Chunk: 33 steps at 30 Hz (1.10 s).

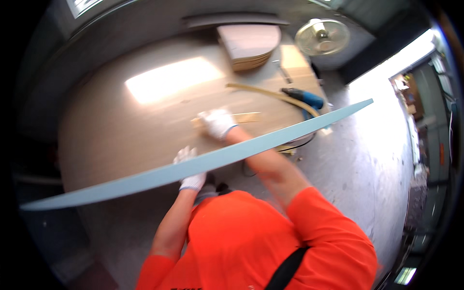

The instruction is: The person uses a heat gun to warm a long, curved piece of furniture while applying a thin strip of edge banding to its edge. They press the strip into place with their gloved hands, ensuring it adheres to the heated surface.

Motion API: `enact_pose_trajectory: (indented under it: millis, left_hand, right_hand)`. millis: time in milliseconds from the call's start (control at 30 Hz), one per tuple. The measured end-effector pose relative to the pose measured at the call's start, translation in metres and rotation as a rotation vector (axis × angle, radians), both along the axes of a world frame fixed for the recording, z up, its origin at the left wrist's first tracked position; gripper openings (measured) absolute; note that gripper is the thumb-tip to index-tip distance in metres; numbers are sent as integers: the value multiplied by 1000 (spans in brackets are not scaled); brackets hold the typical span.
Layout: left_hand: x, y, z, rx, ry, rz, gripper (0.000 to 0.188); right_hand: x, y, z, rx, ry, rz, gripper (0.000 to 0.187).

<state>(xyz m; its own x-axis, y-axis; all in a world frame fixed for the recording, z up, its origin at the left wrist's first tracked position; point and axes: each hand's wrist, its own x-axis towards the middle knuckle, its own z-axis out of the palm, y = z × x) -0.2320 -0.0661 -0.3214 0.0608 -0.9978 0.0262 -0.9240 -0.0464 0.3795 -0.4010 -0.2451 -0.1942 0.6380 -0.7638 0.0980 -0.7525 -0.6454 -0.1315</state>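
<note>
A long, narrow pale blue panel edge (212,160) slants across the view from lower left to upper right, passing above both my arms. My left hand (192,181), in a white knit glove, is partly covered by it. Its fingers show past the panel's far side, stretched out and apart; whether they touch the panel is hidden. Farther over the table, my gloved right hand (218,123) is closed around a short yellowish strip (247,117), whose ends show on both sides. Motion blurs these fingers a little.
The large wooden table (111,125) has a curved edge. Stacked rounded boards (251,43) lie at its far side. To the right are a blue and black power tool (304,98), a curved yellowish strip (270,93) and a thin hand tool (282,72). A fan (323,37) stands beyond.
</note>
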Motion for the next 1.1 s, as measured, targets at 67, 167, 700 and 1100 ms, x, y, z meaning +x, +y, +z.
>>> enact_pose_trajectory:
  millis: [67,167,700,1100]
  left_hand:
    - [6,10,0,-94,-127,5,49]
    - [11,9,1,80,-58,78,53]
    - [-368,-89,221,-181,133,-446,59]
    - [-255,-106,346,-443,-143,164,31]
  right_hand:
    - [17,2,-1,26,42,-32,36]
    - [6,13,17,91,-252,-72,35]
    - [-432,24,54,1123,-1816,-941,27]
    - [-485,-11,30,309,-359,-1186,71]
